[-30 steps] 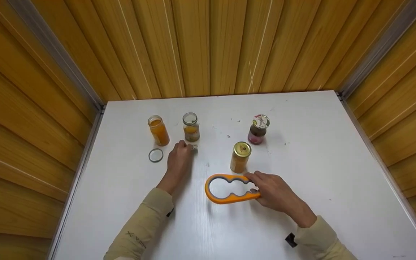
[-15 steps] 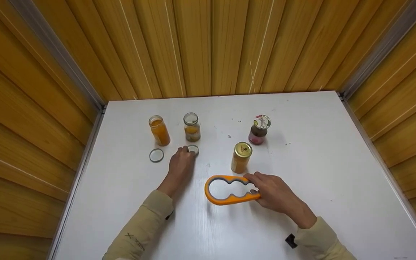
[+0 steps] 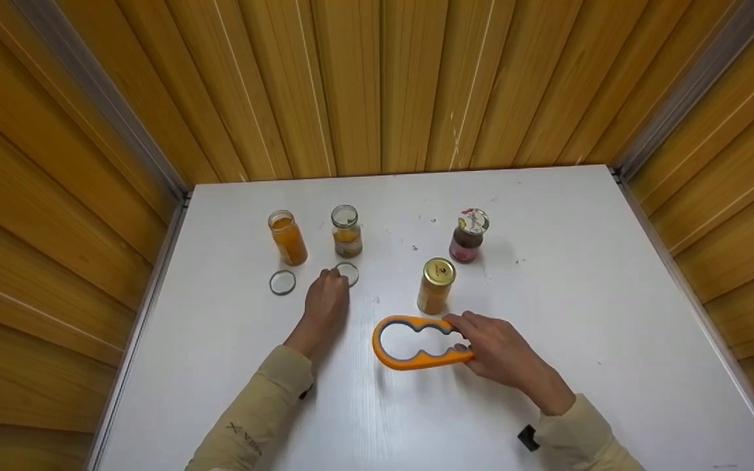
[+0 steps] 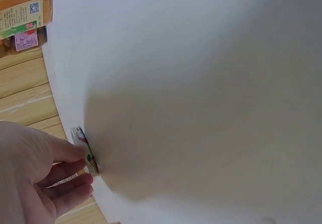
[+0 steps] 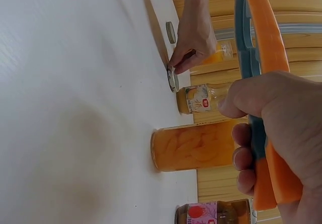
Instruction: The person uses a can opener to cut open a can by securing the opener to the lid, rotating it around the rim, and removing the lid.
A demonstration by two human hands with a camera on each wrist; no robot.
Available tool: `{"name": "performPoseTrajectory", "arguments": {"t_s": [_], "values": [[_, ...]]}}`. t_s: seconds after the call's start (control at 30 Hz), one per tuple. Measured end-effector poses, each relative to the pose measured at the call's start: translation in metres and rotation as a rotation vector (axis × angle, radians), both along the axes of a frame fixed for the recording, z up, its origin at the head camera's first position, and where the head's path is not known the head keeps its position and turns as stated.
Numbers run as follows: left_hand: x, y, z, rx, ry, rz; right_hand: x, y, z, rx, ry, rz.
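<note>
My left hand (image 3: 324, 302) pinches the edge of a round lid (image 3: 350, 273), which lies at the tabletop in front of an open glass jar (image 3: 348, 237). In the left wrist view, thumb and fingers of the left hand (image 4: 35, 171) meet at that lid (image 4: 84, 146). My right hand (image 3: 506, 350) grips the handles of an orange and grey jar opener (image 3: 390, 358), held above the table. Just beyond the opener stands a gold-lidded jar (image 3: 434, 294). The right wrist view shows the opener (image 5: 271, 32) in the right hand (image 5: 289, 118).
An open jar with orange contents (image 3: 291, 245) stands at the left, a second lid (image 3: 282, 282) lying in front of it. At the back right is a closed dark and pink jar (image 3: 466, 242). Slatted wooden panels surround the white table (image 3: 547, 209).
The lid at my left hand was tilted and mostly hidden; it now lies flatter, nearer the table. The left hand has drawn back slightly. My right hand and the opener have barely moved.
</note>
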State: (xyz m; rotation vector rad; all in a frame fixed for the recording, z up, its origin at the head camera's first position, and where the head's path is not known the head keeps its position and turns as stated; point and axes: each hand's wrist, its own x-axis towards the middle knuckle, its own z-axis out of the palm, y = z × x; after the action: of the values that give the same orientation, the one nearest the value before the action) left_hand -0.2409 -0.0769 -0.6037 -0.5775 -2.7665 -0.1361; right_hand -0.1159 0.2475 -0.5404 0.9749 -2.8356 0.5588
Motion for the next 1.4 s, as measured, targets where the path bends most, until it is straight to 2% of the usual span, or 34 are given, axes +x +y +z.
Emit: {"name": "performPoseTrajectory", "arguments": {"t_s": [0.1, 0.27, 0.5, 0.57, 0.63, 0.8, 0.87, 0.93, 1.0, 1.1, 1.2, 1.27, 1.4], "values": [[0.001, -0.001, 0.000, 0.000, 0.015, -0.007, 0.001, 0.000, 0.002, 0.012, -0.011, -0.012], [0.003, -0.004, 0.003, 0.007, 0.017, 0.019, 0.002, 0.004, 0.004, 0.012, -0.018, -0.029], [0.005, -0.008, 0.005, 0.051, -0.020, 0.041, 0.000, 0.013, 0.006, -0.023, 0.074, -0.028], [0.007, -0.007, 0.007, 0.118, -0.075, 0.062, 0.000, 0.016, 0.006, -0.039, 0.107, -0.024], [0.010, -0.006, 0.010, 0.220, -0.162, 0.093, -0.001, 0.018, 0.008, -0.054, 0.124, -0.026], [0.014, -0.001, 0.022, 0.605, -0.444, 0.154, -0.004, 0.022, 0.016, -0.050, 0.132, -0.074], [0.015, 0.001, 0.027, 0.749, -0.526, 0.158, -0.005, 0.023, 0.020, -0.038, 0.131, -0.102], [0.016, 0.003, 0.031, 0.853, -0.584, 0.149, -0.007, 0.024, 0.024, -0.033, 0.125, -0.128], [0.018, 0.007, 0.035, 0.908, -0.619, 0.130, -0.009, 0.024, 0.027, -0.038, 0.113, -0.157], [0.023, 0.019, 0.040, 0.941, -0.660, 0.096, -0.010, 0.026, 0.031, -0.054, 0.093, -0.202], [0.030, 0.034, 0.044, 0.951, -0.695, 0.056, -0.012, 0.026, 0.032, -0.071, 0.081, -0.232], [0.036, 0.045, 0.047, 0.952, -0.709, 0.009, -0.014, 0.026, 0.033, -0.083, 0.080, -0.248], [0.044, 0.066, 0.051, 0.921, -0.730, -0.068, -0.017, 0.025, 0.035, -0.116, 0.101, -0.279]]}}
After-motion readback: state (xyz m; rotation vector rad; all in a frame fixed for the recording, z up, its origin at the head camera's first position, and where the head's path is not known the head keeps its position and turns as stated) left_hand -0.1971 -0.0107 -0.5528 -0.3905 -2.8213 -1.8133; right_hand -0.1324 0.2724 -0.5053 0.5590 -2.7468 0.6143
